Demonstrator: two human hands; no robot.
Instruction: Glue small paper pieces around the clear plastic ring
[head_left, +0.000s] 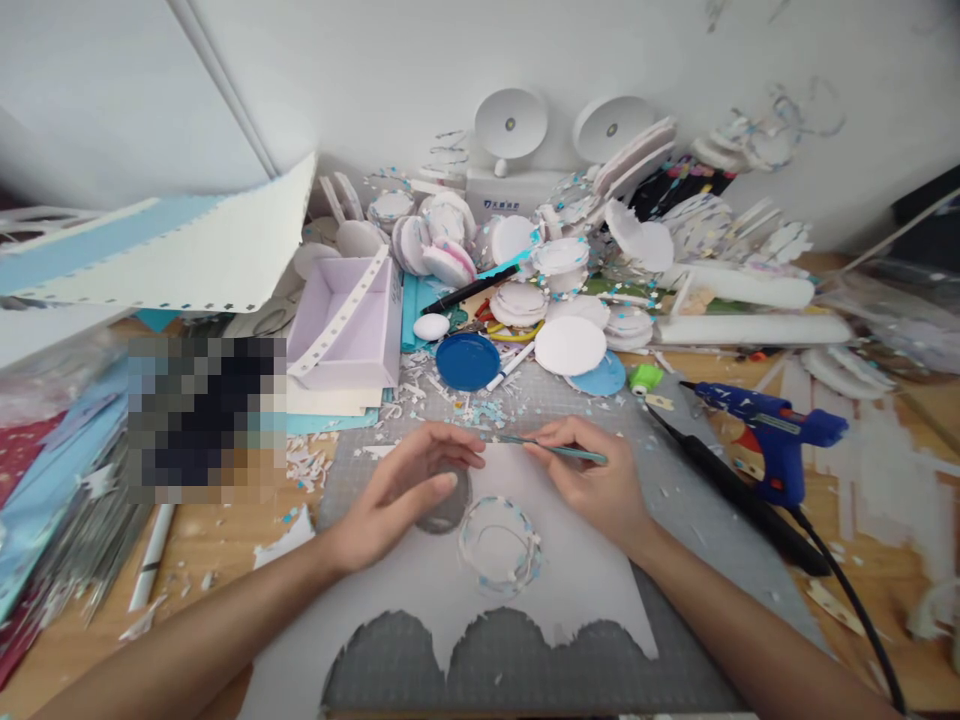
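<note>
Across the lilac box [346, 376], a dotted strip [341, 311]; left grip [401, 498] wide, right grip [592, 480] around tweezers [576, 453].

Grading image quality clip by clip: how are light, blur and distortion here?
Head view: soft, diffuse light without harsh glare; head view: wide-angle stretching toward the edges, the clear plastic at right soft; head view: a pixelated block masks part of the left; head view: left hand, right hand and tweezers readable.

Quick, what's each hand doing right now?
Left hand: open, loosely curled, nothing clearly held.
Right hand: closed, holding a slim teal tool.
</note>
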